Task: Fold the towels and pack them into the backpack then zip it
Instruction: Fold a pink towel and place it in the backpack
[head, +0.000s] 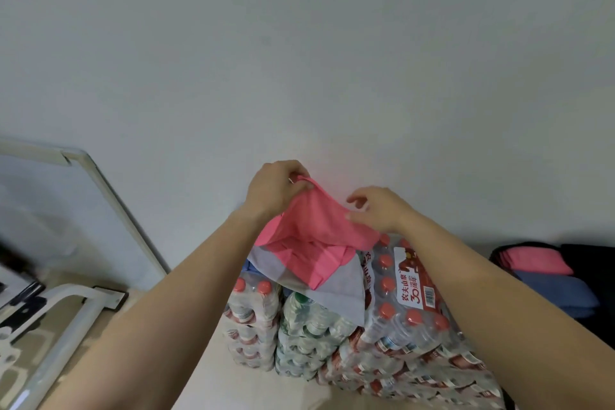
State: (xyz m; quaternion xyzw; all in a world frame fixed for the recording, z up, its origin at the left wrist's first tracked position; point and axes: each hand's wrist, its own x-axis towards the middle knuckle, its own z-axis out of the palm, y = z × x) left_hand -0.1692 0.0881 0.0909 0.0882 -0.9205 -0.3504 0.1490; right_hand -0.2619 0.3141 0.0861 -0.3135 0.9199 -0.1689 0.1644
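Just above the shrink-wrapped bottle packs [409, 319], the left hand [276, 191] pinches the top edge of a pink towel [309, 233] draped over a grey towel [339, 289]. The right hand [382, 210] grips the opposite edge. Right of the packs, an open black backpack [585, 256] holds a folded pink towel [532, 261] and a folded blue towel [555, 293].

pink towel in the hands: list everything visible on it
The pink towel is plain, thin, soft-looking cloth with a hemmed edge, unfolded and rumpled. The left hand grips its top corner and holds it up; the right hand touches the upper edge, grip unclear. It sags between them, and its lower part lies on a grey cloth atop the bottle packs.
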